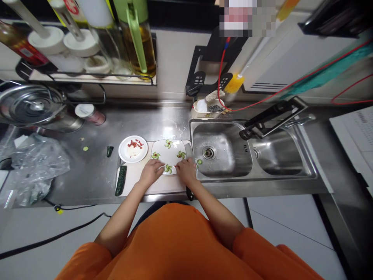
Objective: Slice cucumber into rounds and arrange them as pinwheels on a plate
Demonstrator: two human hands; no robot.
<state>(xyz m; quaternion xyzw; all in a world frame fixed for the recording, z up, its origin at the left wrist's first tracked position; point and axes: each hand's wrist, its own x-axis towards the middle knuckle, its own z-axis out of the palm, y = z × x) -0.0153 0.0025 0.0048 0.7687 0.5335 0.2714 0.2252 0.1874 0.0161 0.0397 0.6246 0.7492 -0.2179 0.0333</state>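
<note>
A white squarish plate (161, 146) carries several green cucumber-slice pinwheels (168, 168) with red centres. My left hand (151, 173) lies over the plate's near left edge, fingers stretched loosely toward the nearest pinwheel. Across from it, my right hand (187, 171) pinches a small red piece (175, 167) above the near right rim. Beneath that hand lies a knife (189, 193), its blade partly covered. The plate rests on a pale cutting board (136, 181). More red pieces lie on a small round white plate (121, 149) to the left, and a length of cucumber (120, 181) is below it.
To the right is a double steel sink (223, 173), with a cucumber slice (199, 161) on its rim. A cucumber end (110, 151) and plastic bags (40, 155) lie left. Behind stand a can (90, 114), a pot (61, 120) and a seasoning rack (116, 79).
</note>
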